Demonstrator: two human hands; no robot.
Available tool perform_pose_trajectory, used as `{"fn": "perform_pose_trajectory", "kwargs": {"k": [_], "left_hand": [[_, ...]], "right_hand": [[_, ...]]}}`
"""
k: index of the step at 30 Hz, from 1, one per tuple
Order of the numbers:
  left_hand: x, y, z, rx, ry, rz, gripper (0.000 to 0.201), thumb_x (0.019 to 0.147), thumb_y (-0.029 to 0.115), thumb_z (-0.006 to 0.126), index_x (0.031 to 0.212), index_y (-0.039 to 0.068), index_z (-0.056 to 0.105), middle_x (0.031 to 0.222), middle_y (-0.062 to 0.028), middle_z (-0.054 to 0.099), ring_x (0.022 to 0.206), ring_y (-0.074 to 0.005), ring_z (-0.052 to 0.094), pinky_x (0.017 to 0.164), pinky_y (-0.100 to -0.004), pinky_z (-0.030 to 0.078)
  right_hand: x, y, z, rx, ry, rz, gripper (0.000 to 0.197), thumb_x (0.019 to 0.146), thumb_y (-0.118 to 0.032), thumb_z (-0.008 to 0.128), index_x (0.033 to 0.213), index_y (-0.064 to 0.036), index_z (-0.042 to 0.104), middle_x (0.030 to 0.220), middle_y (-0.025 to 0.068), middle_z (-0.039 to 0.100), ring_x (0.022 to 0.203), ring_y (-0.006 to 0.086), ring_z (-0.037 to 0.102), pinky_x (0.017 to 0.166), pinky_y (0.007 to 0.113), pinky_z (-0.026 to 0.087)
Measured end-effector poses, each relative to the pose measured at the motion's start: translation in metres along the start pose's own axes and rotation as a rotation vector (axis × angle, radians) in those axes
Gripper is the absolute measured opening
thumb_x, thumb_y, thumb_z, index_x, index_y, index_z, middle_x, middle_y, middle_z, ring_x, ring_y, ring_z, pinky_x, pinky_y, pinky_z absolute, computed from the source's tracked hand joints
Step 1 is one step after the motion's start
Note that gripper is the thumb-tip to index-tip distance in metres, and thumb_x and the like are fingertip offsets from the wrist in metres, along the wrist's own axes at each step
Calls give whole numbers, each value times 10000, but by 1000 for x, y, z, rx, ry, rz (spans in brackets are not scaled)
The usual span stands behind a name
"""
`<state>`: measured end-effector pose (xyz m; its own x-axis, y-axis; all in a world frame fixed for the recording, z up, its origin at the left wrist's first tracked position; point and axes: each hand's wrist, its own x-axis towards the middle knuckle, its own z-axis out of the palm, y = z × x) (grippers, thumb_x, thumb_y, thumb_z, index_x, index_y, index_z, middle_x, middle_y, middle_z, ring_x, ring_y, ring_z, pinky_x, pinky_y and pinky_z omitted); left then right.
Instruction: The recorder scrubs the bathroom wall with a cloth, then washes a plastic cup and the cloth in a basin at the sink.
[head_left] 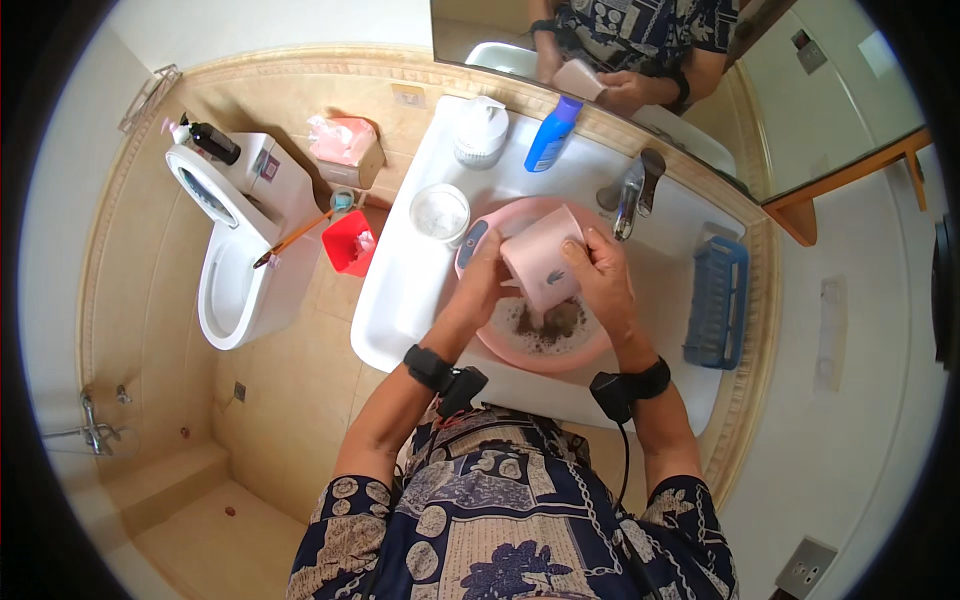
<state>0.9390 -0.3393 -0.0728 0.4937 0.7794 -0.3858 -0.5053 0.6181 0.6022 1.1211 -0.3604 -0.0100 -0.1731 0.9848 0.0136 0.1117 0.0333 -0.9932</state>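
Note:
A pink plastic mug with a small dark print is tilted in both my hands above a pink basin. My left hand is closed round its left end, where a handle partly shows. On the other side my right hand grips the mug, thumb on the outer wall and the other fingers partly hidden. Below the mug, the basin holds foamy water with a patch of dark bits. The basin stands in the white sink, and the inside of the mug is hidden.
Around the basin are a white lidded tub, a white ribbed container, a blue bottle, the metal faucet and a blue basket. Beyond the sink's left side are a red bin and a toilet.

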Motion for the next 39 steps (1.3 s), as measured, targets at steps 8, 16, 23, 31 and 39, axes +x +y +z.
{"fn": "perform_pose_trajectory", "kwargs": {"k": [8, 16, 23, 31, 39], "left_hand": [[-3, -4, 19, 399, 68, 264, 714, 759, 234, 728, 1329, 29, 349, 1162, -127, 530, 1014, -222, 578, 733, -355, 548], [4, 1, 18, 18, 51, 140, 628, 777, 200, 682, 1305, 56, 374, 1174, -98, 527, 1062, -286, 550, 858, -482, 487], [46, -50, 35, -85, 78, -76, 465, 791, 174, 681, 1147, -3, 439, 1013, -155, 546, 890, -303, 600, 661, -498, 533], [27, -38, 34, 1, 175, 11, 353, 810, 213, 657, 1072, -5, 564, 965, -138, 597, 812, -266, 611, 636, -447, 530], [26, -31, 37, -13, 303, 75, 471, 779, 210, 674, 1153, 20, 462, 956, -143, 585, 892, -298, 602, 704, -468, 518]], "right_hand": [[6, 25, 2, -34, 264, 81, 119, 904, -108, 532, 908, -6, 593, 751, 10, 555, 679, 72, 494, 626, 218, 420], [-7, -21, -64, -707, 619, -262, 403, 778, 6, 598, 1172, -45, 525, 987, 125, 522, 854, 241, 565, 707, 313, 492], [33, 17, -99, -928, 338, -416, 464, 768, 1, 632, 1210, -93, 526, 1000, 116, 507, 915, 270, 561, 739, 364, 496], [12, 22, -123, -901, 539, -517, 390, 792, -39, 608, 1171, -61, 521, 993, 134, 531, 839, 282, 598, 695, 360, 498], [-34, 49, -89, 188, 478, 301, 301, 826, -89, 614, 1097, -17, 505, 807, 99, 530, 740, 179, 588, 640, 313, 501]]}}
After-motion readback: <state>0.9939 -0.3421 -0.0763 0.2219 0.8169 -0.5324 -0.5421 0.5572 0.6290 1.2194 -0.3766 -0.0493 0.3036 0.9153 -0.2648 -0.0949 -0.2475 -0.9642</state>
